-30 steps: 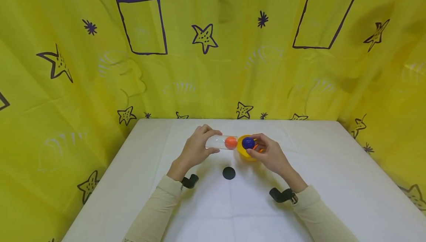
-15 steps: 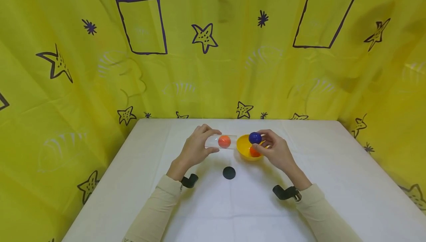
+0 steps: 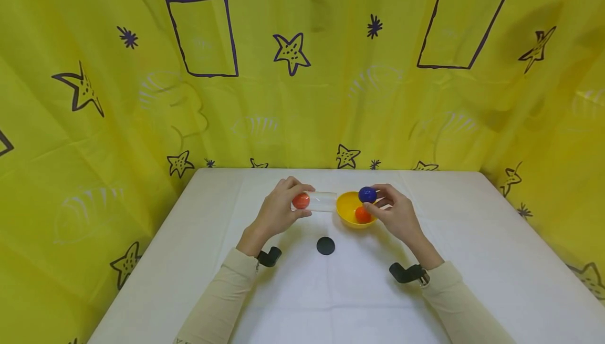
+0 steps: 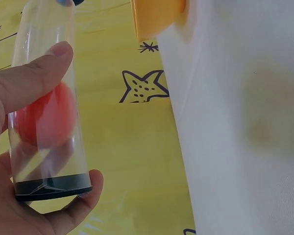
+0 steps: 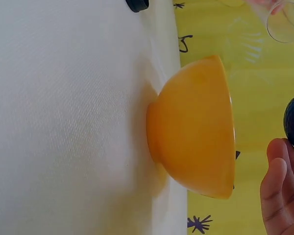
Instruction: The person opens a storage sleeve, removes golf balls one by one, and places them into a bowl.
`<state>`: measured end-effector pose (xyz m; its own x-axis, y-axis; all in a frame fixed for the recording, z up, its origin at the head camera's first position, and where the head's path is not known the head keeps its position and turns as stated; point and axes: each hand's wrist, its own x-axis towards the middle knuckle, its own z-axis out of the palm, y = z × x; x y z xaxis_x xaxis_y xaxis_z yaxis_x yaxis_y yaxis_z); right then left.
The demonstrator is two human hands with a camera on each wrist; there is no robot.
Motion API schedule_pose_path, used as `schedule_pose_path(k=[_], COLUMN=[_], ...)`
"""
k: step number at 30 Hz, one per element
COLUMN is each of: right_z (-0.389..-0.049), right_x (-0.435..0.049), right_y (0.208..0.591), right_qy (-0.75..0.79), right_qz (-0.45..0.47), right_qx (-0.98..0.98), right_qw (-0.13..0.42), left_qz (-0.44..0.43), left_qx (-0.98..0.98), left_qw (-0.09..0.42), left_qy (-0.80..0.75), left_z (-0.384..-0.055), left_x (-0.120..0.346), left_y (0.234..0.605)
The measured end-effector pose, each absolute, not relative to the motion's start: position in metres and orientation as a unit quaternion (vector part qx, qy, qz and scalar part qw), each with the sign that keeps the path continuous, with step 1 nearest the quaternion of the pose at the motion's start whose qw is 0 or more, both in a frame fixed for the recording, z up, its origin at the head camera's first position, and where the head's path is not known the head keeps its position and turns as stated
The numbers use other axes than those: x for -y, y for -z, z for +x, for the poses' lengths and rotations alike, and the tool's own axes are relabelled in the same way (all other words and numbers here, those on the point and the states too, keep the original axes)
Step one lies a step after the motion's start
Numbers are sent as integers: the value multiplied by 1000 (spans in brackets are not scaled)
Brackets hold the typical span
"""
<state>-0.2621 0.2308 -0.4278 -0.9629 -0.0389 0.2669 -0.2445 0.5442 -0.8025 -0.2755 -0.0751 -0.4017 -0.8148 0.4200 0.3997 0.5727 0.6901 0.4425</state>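
Observation:
My left hand [image 3: 279, 208] grips a clear plastic tube [image 3: 323, 201] lying sideways, its open end facing right. Inside the tube, near my fingers, is an orange ball [image 3: 301, 200]; the left wrist view shows a black cap [image 4: 54, 187] closing the end by my palm. My right hand [image 3: 396, 212] pinches a dark blue ball [image 3: 367, 195] with thumb and fingertips above the right side of a yellow bowl [image 3: 346, 209]. A second orange ball [image 3: 363, 215] lies in that bowl. The tube's mouth is right at the bowl's left rim in the head view.
A black round cap [image 3: 325, 246] lies on the white-covered table [image 3: 307, 291], in front of the bowl. Behind and around the table hangs a yellow curtain [image 3: 302, 118] printed with stars and frames.
The orange ball in the tube has moved left, from the mouth to deep inside near my left hand. My right hand has drawn the blue ball right and slightly up. The tube stays put.

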Motion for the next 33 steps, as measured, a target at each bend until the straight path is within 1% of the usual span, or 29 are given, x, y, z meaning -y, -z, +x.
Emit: schedule_pose_path(k=[6,12,23,33], right_z=[-263,-266,-273,-277], right_x=[-234,-235,-235,-234], right_y=[429,432,443,453], right_qy=[-473,-469,-453,-442], right_qz=[75,65,59,37], right_qx=[871,874,878,890], right_qw=[111,112,141,110], left_qz=[-263,-263,-256,-248], left_qx=[912,912,914,912], left_qw=[121,122,113,100], left_qy=[292,291,295,311], left_z=[-277,-277,-277,-279], left_x=[75,75,74,71], left_y=[403,403,405,408])
